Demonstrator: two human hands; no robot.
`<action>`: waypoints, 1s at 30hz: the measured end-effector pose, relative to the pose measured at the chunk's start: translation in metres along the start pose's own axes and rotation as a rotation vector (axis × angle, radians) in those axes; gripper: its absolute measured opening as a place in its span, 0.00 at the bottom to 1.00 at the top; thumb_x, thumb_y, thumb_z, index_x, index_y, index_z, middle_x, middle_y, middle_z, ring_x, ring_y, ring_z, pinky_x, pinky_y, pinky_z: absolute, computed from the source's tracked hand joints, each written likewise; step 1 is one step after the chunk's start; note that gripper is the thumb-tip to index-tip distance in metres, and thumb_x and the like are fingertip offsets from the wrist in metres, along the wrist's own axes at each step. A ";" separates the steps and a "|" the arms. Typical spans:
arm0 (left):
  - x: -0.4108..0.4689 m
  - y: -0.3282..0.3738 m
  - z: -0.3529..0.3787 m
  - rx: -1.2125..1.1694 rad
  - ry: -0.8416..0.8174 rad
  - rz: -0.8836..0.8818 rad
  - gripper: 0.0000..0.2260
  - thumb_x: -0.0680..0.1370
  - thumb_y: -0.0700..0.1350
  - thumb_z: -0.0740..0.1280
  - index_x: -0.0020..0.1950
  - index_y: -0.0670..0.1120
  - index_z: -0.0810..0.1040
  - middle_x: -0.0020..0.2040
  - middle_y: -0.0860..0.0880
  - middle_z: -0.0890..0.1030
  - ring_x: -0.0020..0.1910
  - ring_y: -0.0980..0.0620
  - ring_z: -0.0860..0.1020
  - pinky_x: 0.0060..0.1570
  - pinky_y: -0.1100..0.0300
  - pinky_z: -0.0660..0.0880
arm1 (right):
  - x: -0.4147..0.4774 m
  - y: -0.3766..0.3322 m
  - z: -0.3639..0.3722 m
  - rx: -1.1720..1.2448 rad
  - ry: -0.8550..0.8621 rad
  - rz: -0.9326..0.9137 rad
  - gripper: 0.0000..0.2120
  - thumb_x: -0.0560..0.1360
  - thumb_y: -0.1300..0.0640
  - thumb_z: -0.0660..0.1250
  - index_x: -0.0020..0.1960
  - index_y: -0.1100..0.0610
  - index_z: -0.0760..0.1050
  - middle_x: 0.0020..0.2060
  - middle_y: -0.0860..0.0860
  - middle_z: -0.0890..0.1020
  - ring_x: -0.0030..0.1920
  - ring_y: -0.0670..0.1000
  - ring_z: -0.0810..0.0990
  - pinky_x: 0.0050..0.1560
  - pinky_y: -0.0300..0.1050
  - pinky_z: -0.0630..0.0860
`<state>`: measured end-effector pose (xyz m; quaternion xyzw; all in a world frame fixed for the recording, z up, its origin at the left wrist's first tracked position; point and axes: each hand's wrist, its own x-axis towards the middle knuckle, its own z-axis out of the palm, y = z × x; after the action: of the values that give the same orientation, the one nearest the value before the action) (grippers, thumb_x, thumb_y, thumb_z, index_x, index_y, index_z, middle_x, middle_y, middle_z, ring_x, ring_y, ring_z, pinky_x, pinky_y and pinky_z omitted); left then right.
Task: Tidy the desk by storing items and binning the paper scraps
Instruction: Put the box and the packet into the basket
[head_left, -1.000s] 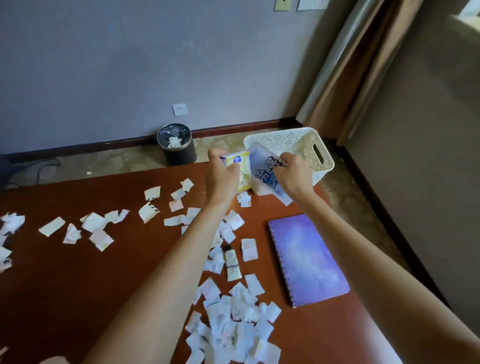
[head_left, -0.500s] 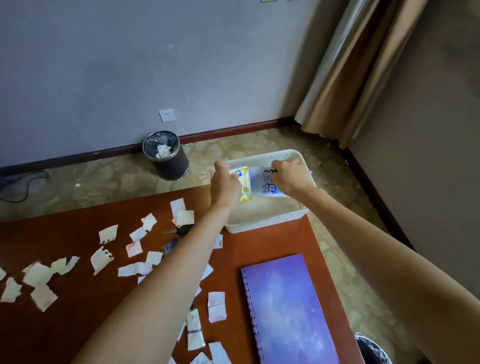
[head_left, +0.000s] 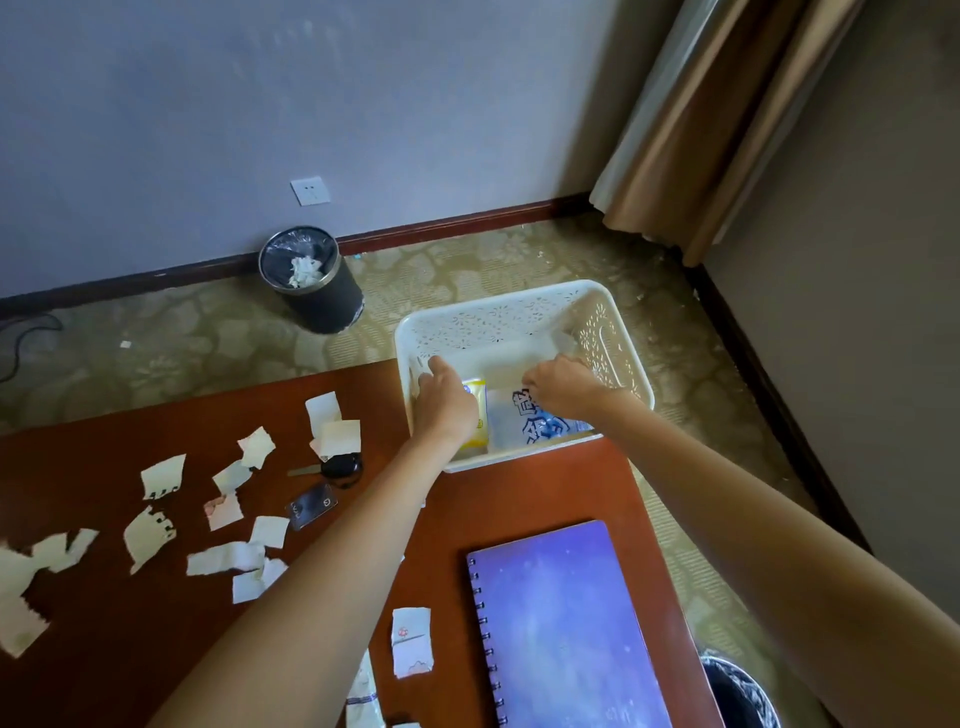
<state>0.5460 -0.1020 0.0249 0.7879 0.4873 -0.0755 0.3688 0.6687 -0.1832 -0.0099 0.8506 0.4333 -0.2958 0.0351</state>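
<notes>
Both hands are down inside the white perforated basket (head_left: 615, 332) at the far right corner of the brown desk (head_left: 540, 493). My left hand (head_left: 445, 400) rests on a yellow-and-white packet (head_left: 477, 415) lying on the basket floor. My right hand (head_left: 563, 387) grips the top edge of a white-and-blue packet (head_left: 524, 423) beside it. Torn white paper scraps (head_left: 223, 556) lie spread over the left and middle of the desk. A purple spiral notebook (head_left: 563, 623) lies near the right edge.
A car key (head_left: 337, 467) and a dark card-like tag (head_left: 310, 506) sit among the scraps. A black bin (head_left: 311, 280) with paper in it stands on the floor by the wall. Another bin's rim (head_left: 737, 686) shows at the lower right. A curtain (head_left: 717, 119) hangs in the corner.
Both hands have gone down into the basket with the two packets, which now lie on its floor. The camera has tilted down and closer to the basket.
</notes>
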 end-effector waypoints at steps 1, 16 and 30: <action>0.001 -0.001 0.002 -0.001 -0.019 -0.011 0.21 0.76 0.29 0.54 0.69 0.38 0.61 0.65 0.37 0.69 0.61 0.38 0.72 0.55 0.51 0.72 | 0.000 0.001 0.000 -0.020 0.010 -0.019 0.15 0.78 0.65 0.51 0.54 0.61 0.76 0.46 0.58 0.75 0.58 0.57 0.72 0.66 0.54 0.64; -0.004 0.001 0.006 0.763 -0.051 0.207 0.15 0.78 0.37 0.59 0.65 0.39 0.71 0.63 0.40 0.72 0.63 0.43 0.69 0.62 0.54 0.69 | -0.009 -0.002 -0.007 -0.060 0.055 -0.061 0.22 0.73 0.71 0.57 0.64 0.57 0.68 0.60 0.58 0.70 0.59 0.57 0.73 0.58 0.48 0.74; -0.037 0.012 -0.032 0.582 -0.019 0.256 0.12 0.78 0.34 0.58 0.60 0.36 0.74 0.58 0.40 0.76 0.58 0.42 0.74 0.50 0.54 0.72 | -0.040 -0.031 -0.017 0.047 0.177 0.030 0.17 0.75 0.67 0.57 0.63 0.61 0.68 0.60 0.59 0.73 0.56 0.62 0.76 0.56 0.54 0.75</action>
<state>0.5294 -0.1100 0.0714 0.9146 0.3385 -0.1722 0.1388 0.6352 -0.1872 0.0313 0.8804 0.4149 -0.2291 -0.0190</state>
